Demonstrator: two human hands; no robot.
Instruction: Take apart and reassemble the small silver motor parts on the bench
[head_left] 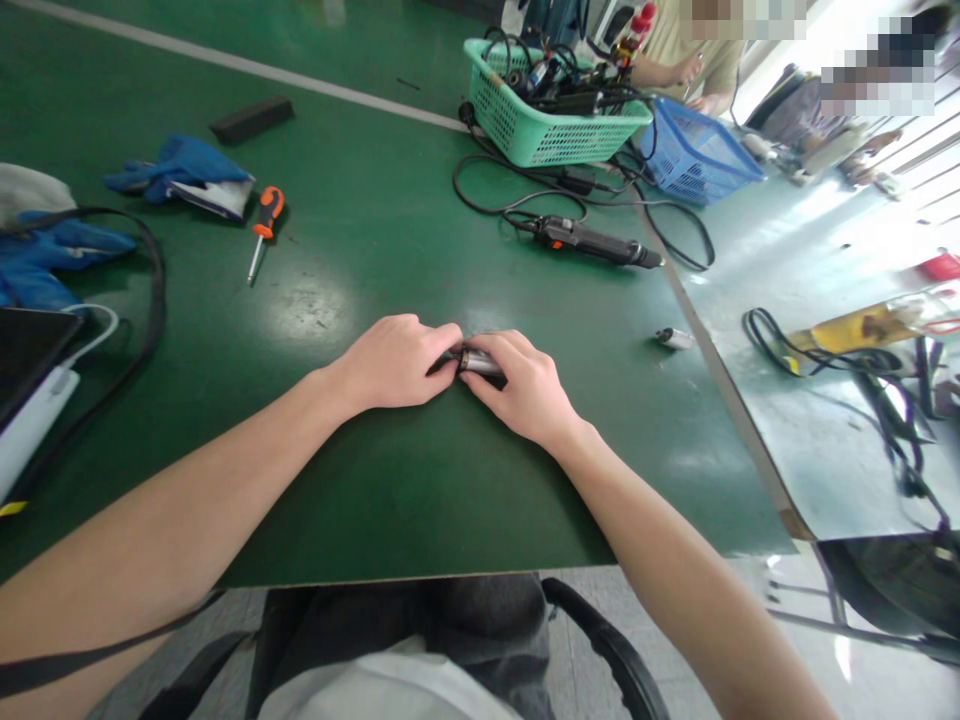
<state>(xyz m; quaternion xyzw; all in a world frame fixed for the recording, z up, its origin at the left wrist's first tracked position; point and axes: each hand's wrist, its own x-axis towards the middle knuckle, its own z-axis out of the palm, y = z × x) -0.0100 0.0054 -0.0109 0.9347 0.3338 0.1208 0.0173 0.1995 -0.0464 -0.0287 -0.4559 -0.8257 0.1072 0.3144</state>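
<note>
Low over the green table, my two hands meet at a small silver cylinder (480,362) with a darker, brassy end. My right hand (529,385) is closed round its body, the thumb below and the fingers on top. At the cylinder's left end, the thumb and forefinger of my left hand (397,362) are pinched together on a dark part. The fingers hide much of the piece, so I cannot make out its exact kind. A similar silver piece with a black end (675,339) lies apart on the table to the right.
An orange-handled screwdriver (268,212), blue gloves (184,168) and a dark block (253,120) lie left. Behind are a corded electric screwdriver (596,243), a green basket (555,138) of cables and tools, and a blue basket (694,160). People sit beyond.
</note>
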